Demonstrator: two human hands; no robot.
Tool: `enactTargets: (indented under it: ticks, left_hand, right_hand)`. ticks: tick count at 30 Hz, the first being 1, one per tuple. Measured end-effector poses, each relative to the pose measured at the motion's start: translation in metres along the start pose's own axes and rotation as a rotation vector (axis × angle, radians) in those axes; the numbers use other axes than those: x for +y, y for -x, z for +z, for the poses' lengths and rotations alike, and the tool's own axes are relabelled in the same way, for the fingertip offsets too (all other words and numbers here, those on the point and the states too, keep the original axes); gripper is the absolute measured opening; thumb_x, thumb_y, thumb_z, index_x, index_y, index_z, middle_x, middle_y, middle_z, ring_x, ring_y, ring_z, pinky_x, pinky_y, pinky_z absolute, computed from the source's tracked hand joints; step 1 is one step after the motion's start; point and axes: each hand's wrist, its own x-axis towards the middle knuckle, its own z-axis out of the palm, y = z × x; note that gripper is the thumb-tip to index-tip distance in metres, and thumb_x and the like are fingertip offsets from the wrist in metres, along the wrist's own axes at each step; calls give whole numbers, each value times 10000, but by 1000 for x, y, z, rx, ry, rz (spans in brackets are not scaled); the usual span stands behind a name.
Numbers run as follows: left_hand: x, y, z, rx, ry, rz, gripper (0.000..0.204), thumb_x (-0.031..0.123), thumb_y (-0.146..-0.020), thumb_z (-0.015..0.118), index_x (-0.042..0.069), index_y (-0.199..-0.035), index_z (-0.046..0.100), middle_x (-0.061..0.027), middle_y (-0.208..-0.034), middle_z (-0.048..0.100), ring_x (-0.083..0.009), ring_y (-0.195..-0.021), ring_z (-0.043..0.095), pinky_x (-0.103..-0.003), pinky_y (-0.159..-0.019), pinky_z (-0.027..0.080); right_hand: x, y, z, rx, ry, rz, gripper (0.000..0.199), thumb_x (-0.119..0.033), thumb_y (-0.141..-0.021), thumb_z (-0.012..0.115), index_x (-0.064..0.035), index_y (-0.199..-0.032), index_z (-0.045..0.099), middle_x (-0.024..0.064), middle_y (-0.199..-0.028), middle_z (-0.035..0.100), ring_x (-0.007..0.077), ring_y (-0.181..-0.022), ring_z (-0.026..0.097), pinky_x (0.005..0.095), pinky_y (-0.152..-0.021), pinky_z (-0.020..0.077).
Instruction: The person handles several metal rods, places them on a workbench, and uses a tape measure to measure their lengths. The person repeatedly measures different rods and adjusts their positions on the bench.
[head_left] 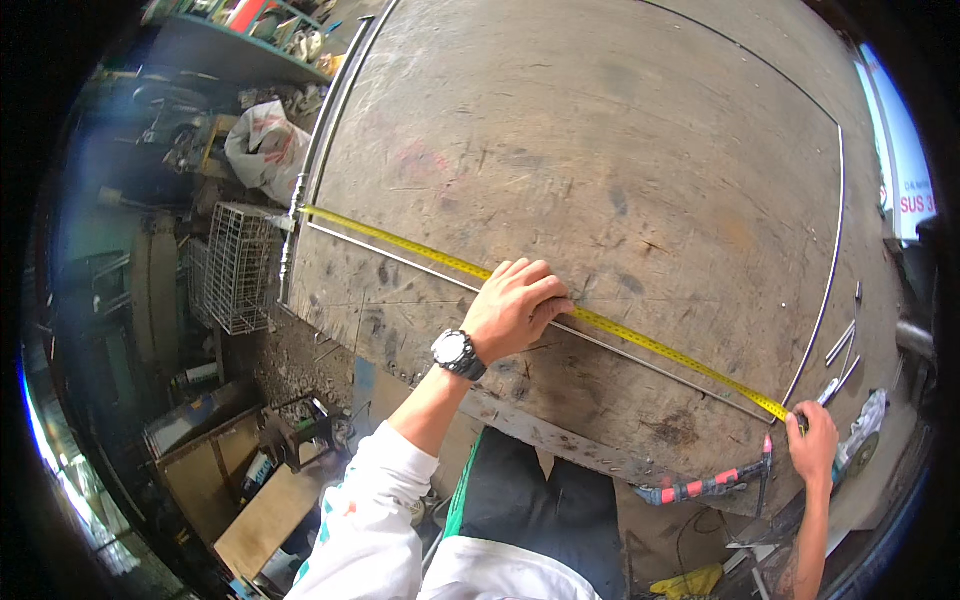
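Observation:
A yellow tape measure is drawn out across the worn table, from the metal bar at the left edge to the right side. Midway along it, my left hand pinches the blade, a watch on its wrist. My right hand grips the tape's case end near the table's right corner, its fingers hiding most of the case. Just nearer to me, a thin metal rod runs almost parallel to the tape. Another thin rod stretches along the table's right side.
A hammer with a red and black handle lies at the near right edge. Several short rod pieces and an angle grinder are at the right. Left of the table are a wire basket, a white sack and a wooden board.

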Motion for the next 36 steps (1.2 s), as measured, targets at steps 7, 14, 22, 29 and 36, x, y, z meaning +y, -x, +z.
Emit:
enactTargets:
  ticks: [7, 14, 22, 29, 36]
  left_hand:
    - [-5, 4, 12, 75, 78, 22, 132, 202, -887, 752, 100, -921, 676, -58, -893, 605, -278, -855, 549, -385, -782, 454]
    - [-11, 11, 24, 157, 63, 37, 131, 199, -869, 776, 124, -944, 700, -37, -910, 627, -257, -860, 564, -377, -789, 445]
    - [-12, 16, 25, 192, -13, 39, 170, 189, -845, 787, 146, -983, 696, -34, -999, 628, -262, -945, 577, -407, -855, 444]
    - [-15, 61, 18, 457, -228, -291, 519, 263, -831, 821, 136, -1299, 638, -127, -1434, 515, -343, -1346, 456, -484, -1126, 353]
    - [-26, 106, 14, 437, -290, -289, 473, 147, -873, 787, 134, -1320, 636, -140, -1417, 533, -344, -1314, 500, -490, -1065, 417]
  right_hand:
    - [9, -2, 4, 36, -15, 10, 170, -173, -867, 676, -21, -906, 610, 145, -911, 642, 372, -924, 627, 447, -809, 480]
    - [10, -3, 1, -5, -17, 34, 170, -175, -872, 683, -42, -956, 619, 135, -970, 654, 380, -988, 617, 471, -839, 476]
    - [7, 5, 0, -13, -57, 33, 164, -166, -870, 685, -36, -932, 608, 141, -936, 639, 382, -949, 613, 477, -809, 472]
    - [8, 13, 1, 34, -58, 33, 159, -183, -872, 680, -44, -917, 616, 142, -942, 648, 384, -948, 619, 479, -813, 479]
    - [4, 1, -11, -70, -22, 60, 180, -218, -851, 686, -59, -918, 636, 131, -945, 664, 376, -972, 628, 485, -823, 492]
